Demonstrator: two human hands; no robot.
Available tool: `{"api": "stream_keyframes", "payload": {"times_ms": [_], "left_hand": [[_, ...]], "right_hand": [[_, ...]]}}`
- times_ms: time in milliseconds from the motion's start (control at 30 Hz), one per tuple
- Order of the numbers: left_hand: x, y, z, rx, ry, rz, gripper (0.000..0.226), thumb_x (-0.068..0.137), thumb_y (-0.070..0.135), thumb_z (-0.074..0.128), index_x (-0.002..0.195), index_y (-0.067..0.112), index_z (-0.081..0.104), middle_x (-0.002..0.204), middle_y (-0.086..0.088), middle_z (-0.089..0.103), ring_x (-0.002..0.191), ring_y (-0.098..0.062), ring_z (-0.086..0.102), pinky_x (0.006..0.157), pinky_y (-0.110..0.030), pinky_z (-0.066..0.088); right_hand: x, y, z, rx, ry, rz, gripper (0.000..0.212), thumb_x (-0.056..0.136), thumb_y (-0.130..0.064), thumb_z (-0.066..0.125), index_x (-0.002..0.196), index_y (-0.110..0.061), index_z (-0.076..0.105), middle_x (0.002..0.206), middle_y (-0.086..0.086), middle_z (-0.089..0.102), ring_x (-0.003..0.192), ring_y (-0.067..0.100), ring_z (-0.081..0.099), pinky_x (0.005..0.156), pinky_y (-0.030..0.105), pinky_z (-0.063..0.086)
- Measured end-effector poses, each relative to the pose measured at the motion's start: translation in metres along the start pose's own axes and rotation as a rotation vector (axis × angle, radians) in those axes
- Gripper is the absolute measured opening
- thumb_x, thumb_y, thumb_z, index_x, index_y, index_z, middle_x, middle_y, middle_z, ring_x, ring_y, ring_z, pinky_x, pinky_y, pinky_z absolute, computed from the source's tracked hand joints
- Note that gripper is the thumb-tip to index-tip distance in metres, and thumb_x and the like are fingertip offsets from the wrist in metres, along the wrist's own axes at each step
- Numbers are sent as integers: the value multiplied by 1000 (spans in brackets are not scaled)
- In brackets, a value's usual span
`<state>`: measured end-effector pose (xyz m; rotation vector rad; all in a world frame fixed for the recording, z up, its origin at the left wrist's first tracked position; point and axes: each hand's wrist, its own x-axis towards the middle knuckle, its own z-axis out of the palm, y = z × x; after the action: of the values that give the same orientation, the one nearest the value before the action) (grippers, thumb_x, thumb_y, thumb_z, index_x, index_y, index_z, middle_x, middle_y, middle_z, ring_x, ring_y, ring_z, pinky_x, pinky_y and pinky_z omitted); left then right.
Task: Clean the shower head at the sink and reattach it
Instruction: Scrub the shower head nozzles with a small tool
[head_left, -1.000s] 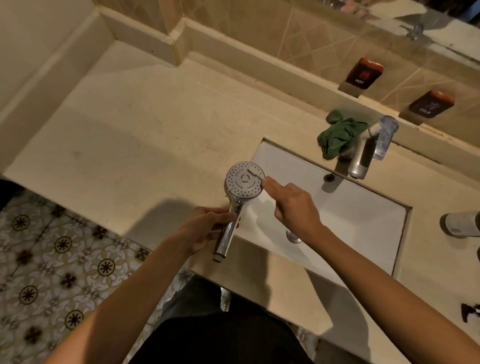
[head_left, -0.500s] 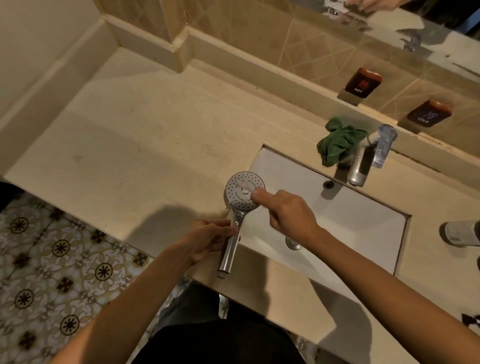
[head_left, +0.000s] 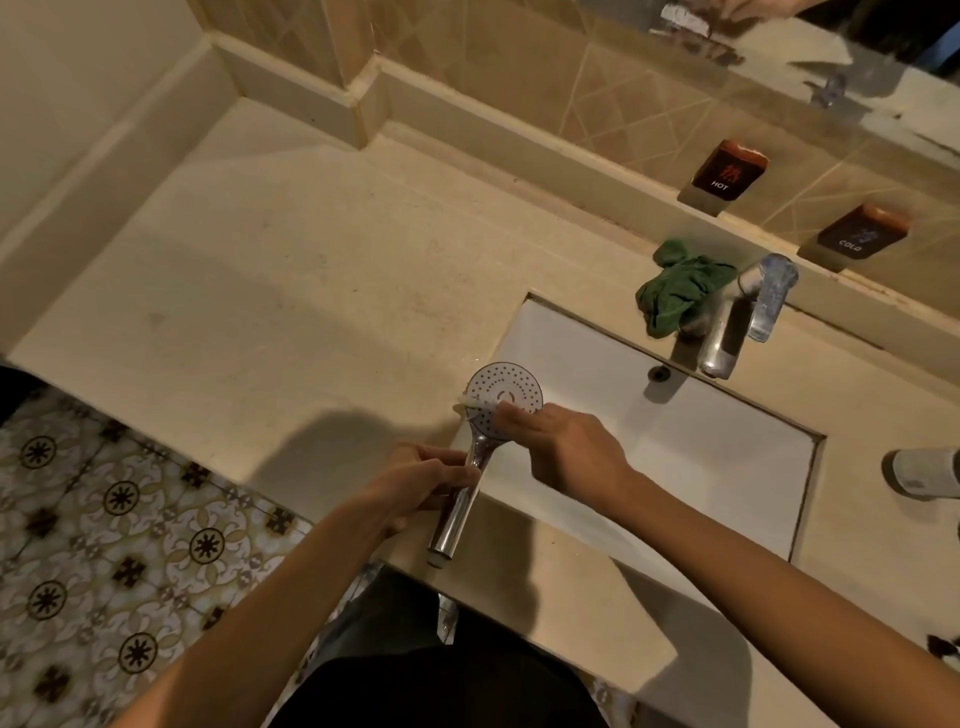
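Countertop left of sink open, faucet & green cloth crowd back edge.

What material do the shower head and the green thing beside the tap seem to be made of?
Shower head: the handle looks like chromed metal or chrome-plated plastic, since it reflects like a mirror; the round face looks matte grey, probably plastic, dotted with small holes. Green thing: soft cloth, judging by its crumpled folds and dull surface. Tap: polished metal, shiny.

Shower head in left hand, right hand perhaps with brush
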<state>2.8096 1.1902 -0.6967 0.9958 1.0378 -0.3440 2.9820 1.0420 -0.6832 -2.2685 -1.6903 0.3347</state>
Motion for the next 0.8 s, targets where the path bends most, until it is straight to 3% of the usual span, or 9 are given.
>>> {"api": "stream_keyframes", "payload": {"times_ms": [100,200,300,433,533,633,733,800], "left_hand": [[-1,-2,-2,-11,11,8,28,83,2,77,110,7,78,104,-15,79,98,-27,74,88,-35,61],[-3,-2,-2,6,13,12,27,83,4,77,110,8,78,104,-14,79,102,-28,74,89,-35,60],[-4,-2,-5,-15,12,23,29,83,4,76,112,6,77,106,-16,78,102,-30,73,87,-35,60],[-7,1,-9,3,6,41,26,84,5,76,109,9,78,102,-12,80,93,-23,75,80,-29,61],[-9,3,-11,7,15,57,26,84,2,76,109,8,78,101,-14,79,88,-21,74,75,-27,61],[-12,4,-12,16,24,65,23,83,3,77,104,11,80,97,-10,80,86,-20,75,72,-26,60],[-11,4,-13,22,35,66,23,83,4,76,105,10,80,98,-12,80,87,-22,74,74,-29,60],[-10,5,-13,27,29,64,24,83,5,76,107,8,79,98,-13,80,88,-23,74,76,-30,60]], "right_hand": [[3,3,-4,-22,49,64,64,68,10,77,127,-15,69,74,14,71,55,30,63,46,31,49],[1,2,-2,-42,-9,9,64,76,7,74,134,-16,66,83,16,73,61,32,65,49,34,52],[2,2,-5,-30,55,124,64,76,8,70,134,-17,67,90,15,76,62,32,65,52,36,54],[-4,-5,-2,-15,10,35,63,81,7,70,139,-16,63,79,15,69,59,31,63,49,37,55],[1,2,-7,-54,71,154,60,79,7,66,134,-18,66,88,15,75,64,33,65,55,38,57],[-5,-1,-2,-34,35,44,64,77,9,74,135,-17,66,81,13,73,59,29,63,48,36,56],[-9,2,-2,-41,86,67,61,72,11,74,127,-14,71,98,14,79,58,29,65,47,36,57],[-12,0,-1,-32,74,41,60,76,9,74,131,-15,70,96,14,78,60,27,65,48,37,58]]}}
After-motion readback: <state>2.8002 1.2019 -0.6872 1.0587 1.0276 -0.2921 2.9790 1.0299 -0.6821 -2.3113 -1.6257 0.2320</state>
